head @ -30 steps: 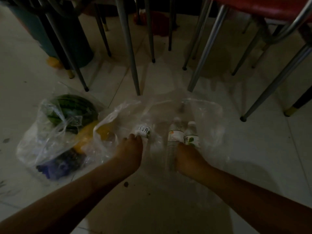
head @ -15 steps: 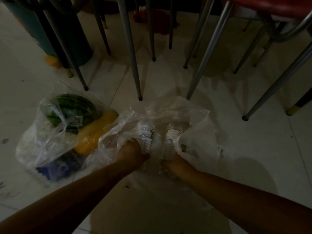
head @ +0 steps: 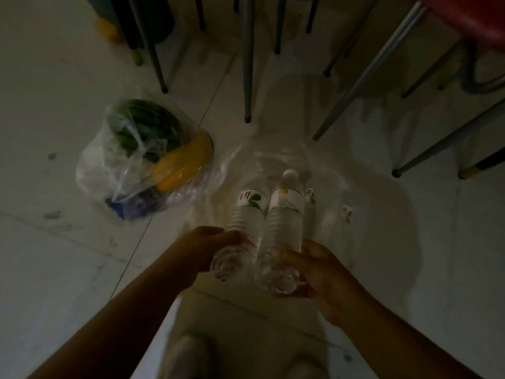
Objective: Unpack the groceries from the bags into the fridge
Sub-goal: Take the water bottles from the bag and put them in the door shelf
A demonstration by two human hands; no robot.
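Two clear water bottles with white labels are lifted above a crumpled clear plastic bag [head: 325, 176] on the pale tiled floor. My left hand [head: 202, 250] grips the base of the left bottle [head: 247, 214]. My right hand [head: 319, 272] grips the base of the right bottle [head: 287, 214]. Both bottles point away from me, caps far. More labelled bottles [head: 310, 203] lie behind them inside the bag. A second clear bag [head: 128, 176] to the left holds a striped watermelon [head: 147, 124], a yellow fruit [head: 183, 165] and something dark blue.
Several metal chair and table legs [head: 247, 64] stand on the floor just beyond the bags. A red chair seat [head: 475, 15] is at the top right. A dark green bin [head: 128, 20] sits at the top left. My knees show at the bottom edge.
Both hands have pulled the two bottles out of the bag and up toward me. The bag has slumped flat. The view has shifted closer and further down.
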